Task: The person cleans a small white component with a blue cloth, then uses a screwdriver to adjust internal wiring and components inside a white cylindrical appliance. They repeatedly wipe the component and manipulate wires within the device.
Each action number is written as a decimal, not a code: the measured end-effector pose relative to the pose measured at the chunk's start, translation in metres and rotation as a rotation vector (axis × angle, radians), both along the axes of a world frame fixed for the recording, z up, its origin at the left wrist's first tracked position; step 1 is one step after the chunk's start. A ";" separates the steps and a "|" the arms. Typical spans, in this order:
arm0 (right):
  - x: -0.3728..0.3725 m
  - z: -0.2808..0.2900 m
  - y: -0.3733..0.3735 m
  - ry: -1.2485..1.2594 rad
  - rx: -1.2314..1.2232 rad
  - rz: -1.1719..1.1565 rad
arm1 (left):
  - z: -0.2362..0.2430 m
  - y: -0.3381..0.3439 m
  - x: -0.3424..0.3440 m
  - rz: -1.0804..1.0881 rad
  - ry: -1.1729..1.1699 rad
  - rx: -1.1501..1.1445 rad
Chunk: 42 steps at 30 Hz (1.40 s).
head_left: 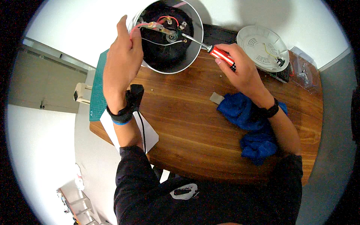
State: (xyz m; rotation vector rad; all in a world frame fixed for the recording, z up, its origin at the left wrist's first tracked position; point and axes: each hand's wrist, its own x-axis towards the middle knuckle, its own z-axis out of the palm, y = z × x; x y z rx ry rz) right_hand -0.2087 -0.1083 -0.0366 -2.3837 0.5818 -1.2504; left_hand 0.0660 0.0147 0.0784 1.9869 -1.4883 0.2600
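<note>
My right hand (240, 65) is wrapped round a screwdriver (223, 57) with a red, white and black handle. The shaft points left into a round white appliance housing (200, 41), its tip near a terminal with a white wire (168, 44). My left hand (123, 60) grips the left wall of the housing, thumb at the rim and index finger stretched along the outside; its other fingers are hidden. Inside the dark interior (165, 60) are a red wire (169, 17), a metal bracket (159, 28) and metal terminals. The red wire runs close to my left thumb.
A white round cover (258, 47) with a wire and black connector leans at the back right, beside a clear plastic box (305, 73) of small parts. A blue cloth (243, 112) lies under my right forearm. A green cutting mat (98, 90) and white paper (150, 133) lie left on the wooden table (187, 131).
</note>
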 end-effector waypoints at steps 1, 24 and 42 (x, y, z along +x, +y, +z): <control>-0.001 -0.002 -0.003 0.012 -0.009 0.005 | 0.003 0.003 -0.001 -0.006 -0.005 -0.002; 0.002 -0.004 0.002 0.212 0.005 0.185 | 0.014 0.063 0.032 -0.185 -0.169 0.251; 0.000 0.007 0.012 0.283 -0.270 0.073 | -0.062 0.077 0.039 -0.419 0.093 0.035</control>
